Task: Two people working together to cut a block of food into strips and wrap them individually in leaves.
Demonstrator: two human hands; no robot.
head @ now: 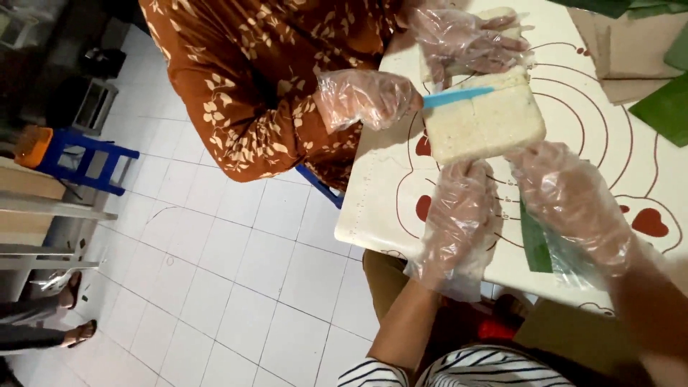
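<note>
A pale, speckled rectangular slab (pixel 487 122) lies on a white mat with red circles and hearts (pixel 387 201). My left hand (pixel 462 222) and my right hand (pixel 566 193), both in loose clear plastic gloves, rest on the mat at the slab's near edge, touching or almost touching it. Neither hand holds anything. Across the table a person in a brown floral top presses one gloved hand (pixel 466 39) on the slab's far end. Their other gloved hand (pixel 369 97) grips a light blue cutter (pixel 459 95) laid across the slab.
Green leaf pieces (pixel 663 107) and brown paper sheets (pixel 631 50) lie at the table's far right. A green leaf strip (pixel 536 247) sits under my right hand. A blue stool (pixel 79 161) stands on the white tiled floor at left, and someone's sandalled feet (pixel 75 315) show at lower left.
</note>
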